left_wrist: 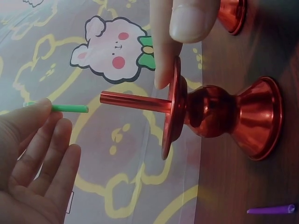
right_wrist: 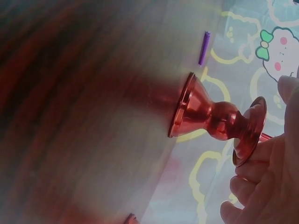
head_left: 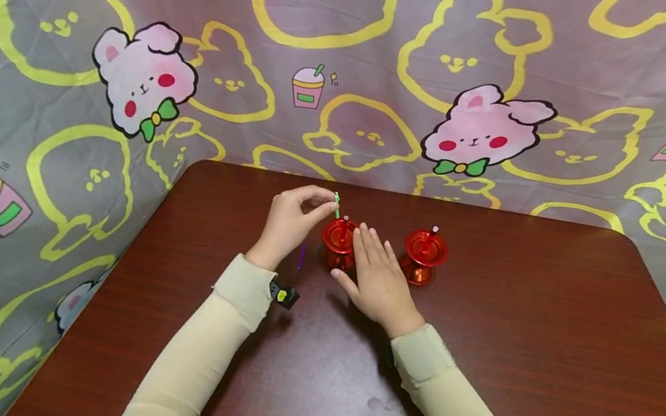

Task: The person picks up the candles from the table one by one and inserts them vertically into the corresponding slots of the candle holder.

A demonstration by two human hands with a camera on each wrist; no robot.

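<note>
- The person's left arm, in a pale cream sleeve [head_left: 179, 359], reaches forward over the dark brown wooden tabletop [head_left: 510, 380], its hand raised and bent inward to the right.
- The left hand [head_left: 288, 228] pinches a thin, bright green stick [left_wrist: 72, 108] between thumb and forefinger; its other fingers are loosely bent and hold nothing.
- The green stick is in the air, its free end near the tip of the thin red post [left_wrist: 135, 101] but apart from it.
- That post rises from the round dish [left_wrist: 174, 126] of a shiny red metallic holder [left_wrist: 212, 112], which stands upright with a rounded stem and flared foot.
- The right arm comes in diagonally, and the right hand [head_left: 383, 284] lies flat, back upward, fingers straight and thumb out to the side; it grips nothing, and a fingertip touches the dish's rim.
- A second, matching shiny red holder [head_left: 419, 275] stands upright right of that hand.
- A slim purple stick [head_left: 300, 257] lies on the tabletop left of the first holder.
</note>
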